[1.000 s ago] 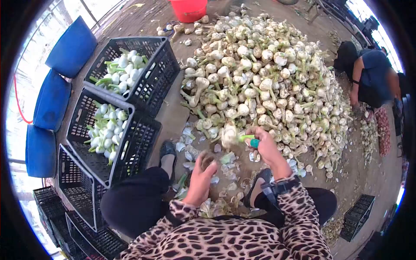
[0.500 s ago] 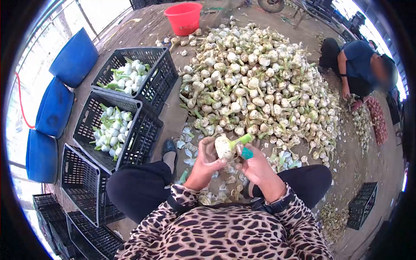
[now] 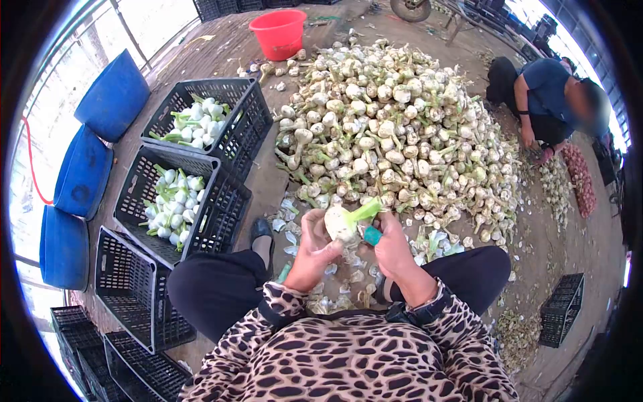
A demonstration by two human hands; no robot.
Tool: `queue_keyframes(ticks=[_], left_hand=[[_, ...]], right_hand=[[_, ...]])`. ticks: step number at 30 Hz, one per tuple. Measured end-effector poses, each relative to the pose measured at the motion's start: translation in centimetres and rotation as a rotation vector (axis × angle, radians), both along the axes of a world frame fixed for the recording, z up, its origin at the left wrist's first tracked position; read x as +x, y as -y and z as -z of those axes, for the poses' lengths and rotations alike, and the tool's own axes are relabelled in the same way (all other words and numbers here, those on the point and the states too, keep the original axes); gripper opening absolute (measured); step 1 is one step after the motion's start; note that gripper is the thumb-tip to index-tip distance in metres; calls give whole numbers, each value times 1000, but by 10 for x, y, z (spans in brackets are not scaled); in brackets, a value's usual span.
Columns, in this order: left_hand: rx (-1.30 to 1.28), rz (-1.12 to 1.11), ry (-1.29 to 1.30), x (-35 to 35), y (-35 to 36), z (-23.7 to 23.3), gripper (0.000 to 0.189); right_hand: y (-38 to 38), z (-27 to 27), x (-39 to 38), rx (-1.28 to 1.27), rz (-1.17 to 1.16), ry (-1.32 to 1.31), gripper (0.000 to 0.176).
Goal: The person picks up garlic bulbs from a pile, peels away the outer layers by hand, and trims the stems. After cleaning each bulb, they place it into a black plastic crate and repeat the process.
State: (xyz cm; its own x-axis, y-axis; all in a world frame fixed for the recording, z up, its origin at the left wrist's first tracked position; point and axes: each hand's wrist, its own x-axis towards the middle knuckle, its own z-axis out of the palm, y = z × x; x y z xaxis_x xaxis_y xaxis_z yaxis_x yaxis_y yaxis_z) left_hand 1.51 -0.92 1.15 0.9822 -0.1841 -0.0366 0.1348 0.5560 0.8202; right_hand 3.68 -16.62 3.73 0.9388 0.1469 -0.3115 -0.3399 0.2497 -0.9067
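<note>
1. Left hand [image 3: 310, 251]: curled about a garlic bulb [image 3: 340, 224], thumb along its near side.
2. Right hand [image 3: 394, 251]: fingers bent beside the green stalk [image 3: 364, 210], a green wrap [image 3: 372, 235] on one digit; whether it pinches the stalk cannot be told.
3. Bulb: held above peel scraps [image 3: 291, 231], stalk directed away and rightward.
4. Change: one second ago the right hand alone had the bulb near the pile, the left apart; now both hands meet at it. The work appears narrowed to this single bulb.
5. Surroundings: garlic pile [image 3: 395, 147] beyond; whiter bulbs in two crates [image 3: 218, 208] at left; another person [image 3: 546, 94] bends at far right.
</note>
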Motion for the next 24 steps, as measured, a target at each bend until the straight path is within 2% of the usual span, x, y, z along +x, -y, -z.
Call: queue_keyframes(ticks=[2,6,9,12,13,15,16,19,22,24], left_hand=[[-11,4,-18,-2,-1,-1,62],[-336,48,-231,-1,1,-1,42],[-394,28,-299,1,4,-3,43],[-173,-14,-252,0,5,-14,49],[-83,-18,-152,1,6,-11,51],[91,-24,51,5,9,-4,56],[111,-31,73,5,10,-2,57],[171,-64,139,4,11,-1,60],[150,-46,52,3,9,0,56],[179,-29,5,2,9,-3,52]], right_hand=[[0,-5,2,-27,-31,39,29],[10,1,8,-121,-121,213,29],[11,7,10,-98,-131,226,28],[13,-7,8,11,-96,18,27],[15,-13,7,51,-75,-75,27],[13,1,8,-145,-55,-15,26],[11,8,9,-242,-45,16,26],[7,15,10,-85,24,161,23],[12,0,7,-108,-35,44,20],[16,10,8,-137,-48,135,22]])
